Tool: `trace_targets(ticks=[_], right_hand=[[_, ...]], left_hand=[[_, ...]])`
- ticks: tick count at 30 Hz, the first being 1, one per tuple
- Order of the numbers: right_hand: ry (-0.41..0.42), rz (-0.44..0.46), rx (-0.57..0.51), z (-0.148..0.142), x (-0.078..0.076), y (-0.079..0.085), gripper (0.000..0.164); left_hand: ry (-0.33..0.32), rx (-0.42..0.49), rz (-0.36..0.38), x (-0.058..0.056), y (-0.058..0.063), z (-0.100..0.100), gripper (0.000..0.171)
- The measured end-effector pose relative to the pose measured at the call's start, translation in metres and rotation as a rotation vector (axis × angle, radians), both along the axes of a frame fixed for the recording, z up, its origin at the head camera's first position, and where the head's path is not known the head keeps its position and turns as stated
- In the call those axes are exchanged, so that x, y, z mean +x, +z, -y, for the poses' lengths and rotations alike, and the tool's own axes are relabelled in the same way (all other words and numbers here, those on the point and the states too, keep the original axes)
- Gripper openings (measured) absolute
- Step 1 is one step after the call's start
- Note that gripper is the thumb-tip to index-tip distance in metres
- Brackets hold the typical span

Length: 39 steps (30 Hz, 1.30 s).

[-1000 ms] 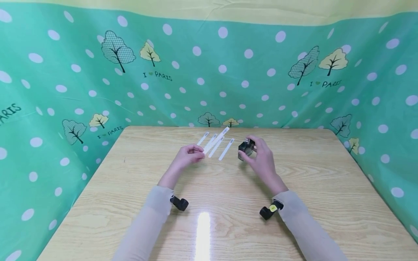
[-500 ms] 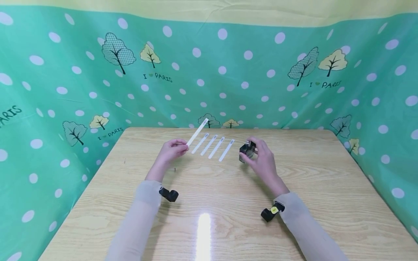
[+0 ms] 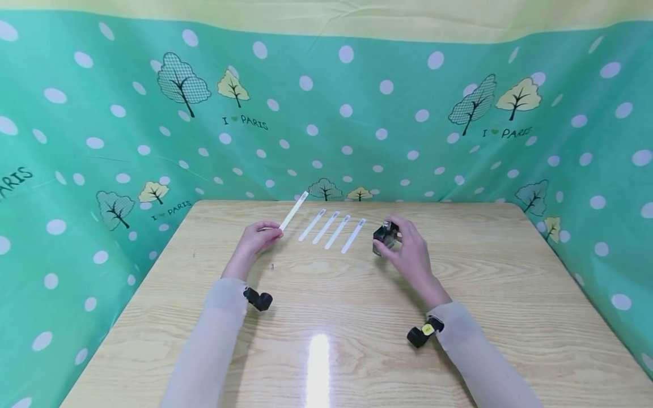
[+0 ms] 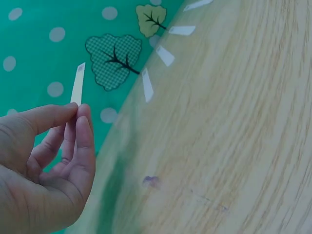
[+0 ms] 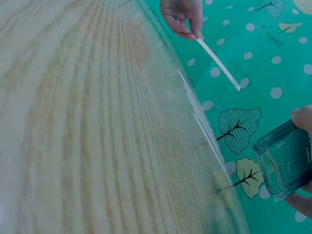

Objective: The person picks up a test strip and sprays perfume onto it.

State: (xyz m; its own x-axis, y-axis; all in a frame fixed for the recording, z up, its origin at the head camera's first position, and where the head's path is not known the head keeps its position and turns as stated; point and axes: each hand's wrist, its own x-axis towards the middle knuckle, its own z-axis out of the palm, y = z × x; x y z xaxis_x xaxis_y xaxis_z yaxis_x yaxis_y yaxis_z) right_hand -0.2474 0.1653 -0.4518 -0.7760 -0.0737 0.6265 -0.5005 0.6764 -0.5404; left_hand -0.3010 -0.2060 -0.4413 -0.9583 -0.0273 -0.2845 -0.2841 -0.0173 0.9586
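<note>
In the head view my left hand pinches the lower end of a white paper test strip, which tilts up and away to the right. The left wrist view shows this strip between thumb and fingertips, with a small printed mark at its free end. My right hand grips a dark glass perfume bottle by its sides. "Paris" is legible on the perfume bottle in the right wrist view, which shows only part of that hand.
Several more white test strips lie side by side at a slant on the wooden table, between the hands. A tiny dark mark is near the left hand. A green dotted curtain stands behind the table.
My left hand has moved left with its test strip, from above the row of strips to beside it. The right hand with the perfume bottle has barely moved.
</note>
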Motion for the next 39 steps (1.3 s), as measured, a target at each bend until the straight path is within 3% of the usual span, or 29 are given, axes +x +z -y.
trace_targets(ticks=[8, 15, 23, 32, 39], right_hand=[[-0.011, -0.001, 0.003, -0.002, 0.001, 0.000, 0.062], [-0.003, 0.000, 0.008, -0.002, 0.000, 0.001, 0.062], [-0.010, 0.012, 0.010, -0.005, -0.004, 0.003, 0.061], [-0.012, 0.033, -0.012, -0.007, -0.009, 0.005, 0.062], [-0.010, 0.115, -0.045, -0.013, -0.013, 0.002, 0.064]], left_hand=[[0.001, 0.042, 0.072, -0.002, 0.000, 0.001, 0.043], [0.044, 0.049, 0.127, -0.004, 0.003, 0.000, 0.045], [0.107, 0.057, 0.141, -0.009, -0.007, 0.000, 0.046], [0.049, -0.069, 0.131, -0.007, -0.004, -0.002, 0.040], [0.008, -0.163, 0.105, -0.002, -0.002, 0.003, 0.040]])
